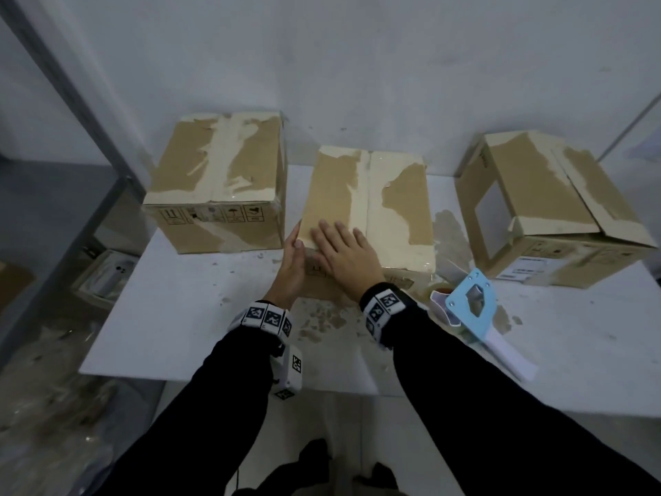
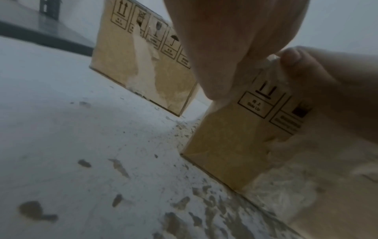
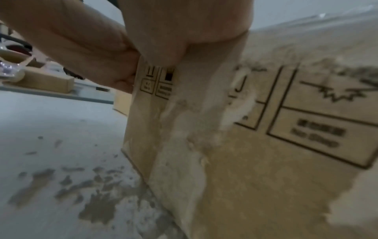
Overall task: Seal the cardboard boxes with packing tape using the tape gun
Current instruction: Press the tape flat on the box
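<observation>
White table (image 1: 186, 338), scuffed, against a pale wall (image 1: 357, 66); both flat hands (image 1: 343, 255) press the middle box (image 1: 393, 195)

The left hand (image 1: 291, 261) stands edge-on in the narrow gap between the middle box (image 1: 370, 205) and the left box (image 1: 218, 180); the left box walls that side. The right hand (image 1: 345, 252) lies flat on the middle box's near left corner. To its right, the tape gun (image 1: 472, 309) occupies the surface (image 1: 171, 316) before the right box (image 1: 551, 205). Nearer than both hands, the surface lies open.
</observation>
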